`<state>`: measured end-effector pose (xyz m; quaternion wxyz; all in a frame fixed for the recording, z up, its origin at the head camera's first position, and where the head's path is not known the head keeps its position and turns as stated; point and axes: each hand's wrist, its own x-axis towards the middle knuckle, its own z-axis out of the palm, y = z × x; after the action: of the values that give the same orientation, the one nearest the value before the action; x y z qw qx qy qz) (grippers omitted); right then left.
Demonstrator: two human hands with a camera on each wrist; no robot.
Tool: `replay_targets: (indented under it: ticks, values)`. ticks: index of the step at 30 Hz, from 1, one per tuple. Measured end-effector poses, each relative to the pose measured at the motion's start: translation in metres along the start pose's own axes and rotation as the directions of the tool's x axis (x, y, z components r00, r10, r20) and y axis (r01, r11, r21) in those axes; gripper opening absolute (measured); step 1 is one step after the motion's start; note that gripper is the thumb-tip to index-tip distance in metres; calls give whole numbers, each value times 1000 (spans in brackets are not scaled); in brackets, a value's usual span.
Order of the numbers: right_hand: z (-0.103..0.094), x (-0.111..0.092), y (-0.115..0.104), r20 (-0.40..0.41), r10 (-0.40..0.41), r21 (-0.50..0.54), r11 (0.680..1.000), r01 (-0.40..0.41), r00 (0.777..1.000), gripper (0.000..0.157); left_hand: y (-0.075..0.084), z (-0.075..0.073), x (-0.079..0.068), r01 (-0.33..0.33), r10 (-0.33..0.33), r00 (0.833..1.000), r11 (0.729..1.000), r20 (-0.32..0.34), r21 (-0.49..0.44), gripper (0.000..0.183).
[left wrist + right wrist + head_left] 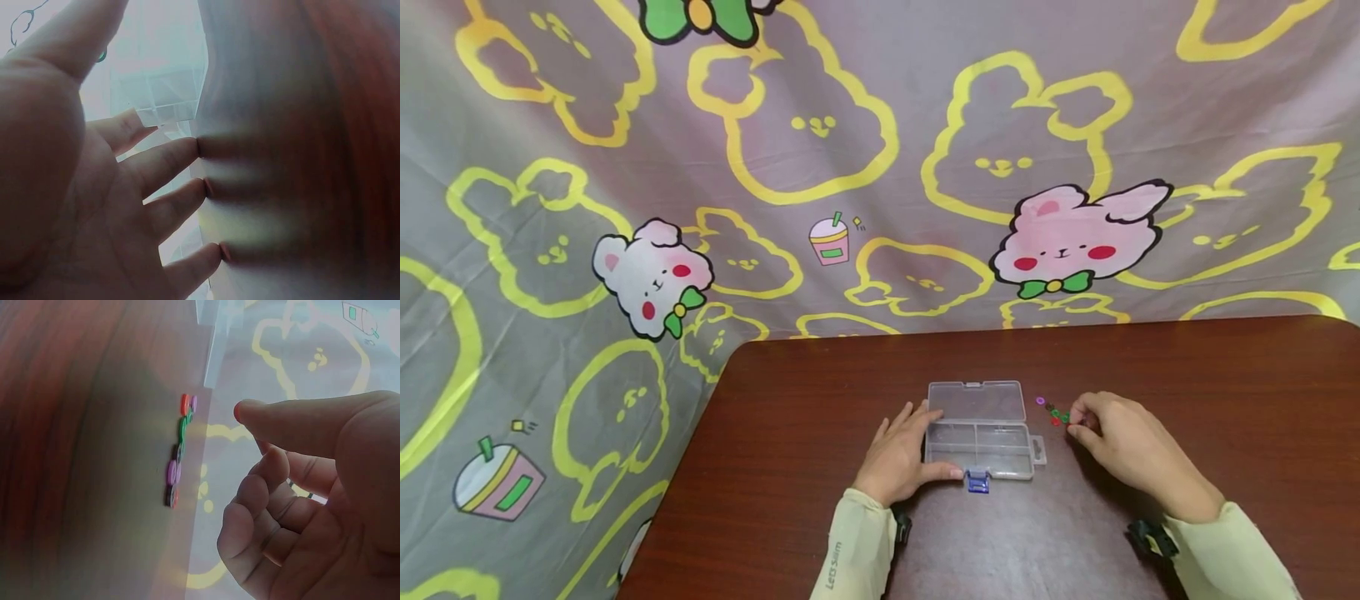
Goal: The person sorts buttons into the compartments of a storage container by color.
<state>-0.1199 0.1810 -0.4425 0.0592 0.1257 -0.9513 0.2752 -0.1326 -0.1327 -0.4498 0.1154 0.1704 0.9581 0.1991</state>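
Note:
A clear plastic compartment box [977, 450] lies on the table with its lid [976, 402] opened back and a blue latch [977, 482] at the front. The left hand [898, 458] rests at the box's left end, fingers spread along the side and thumb at the front edge. The right hand [1131, 442] is right beside a small cluster of coloured disc-like pieces [1056, 413], purple, green, red and dark. Its thumb [294, 422] and index finger are close together, the index mostly hidden. Whether a piece is between their tips cannot be made out.
Everything lies on a dark brown wooden table [820, 400]. A patterned cloth [917, 150] with rabbit drawings hangs behind and to the left of it. The box's hanging tab [1038, 450] sticks out toward the pieces.

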Motion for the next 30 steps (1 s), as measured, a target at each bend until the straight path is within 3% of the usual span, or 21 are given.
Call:
replay_targets:
  ticks: [14, 30]
  values:
    - [9, 4, -18, 8, 16, 32, 999, -16, 1000, 16, 0, 0, 0, -1, 1, 1000, 1000, 4, -12, 90]
    - [19, 10, -35, -15, -46, 48, 998, 46, 999, 19, 0, 0, -1, -2, 2, 1000, 1000, -1, -7, 90]
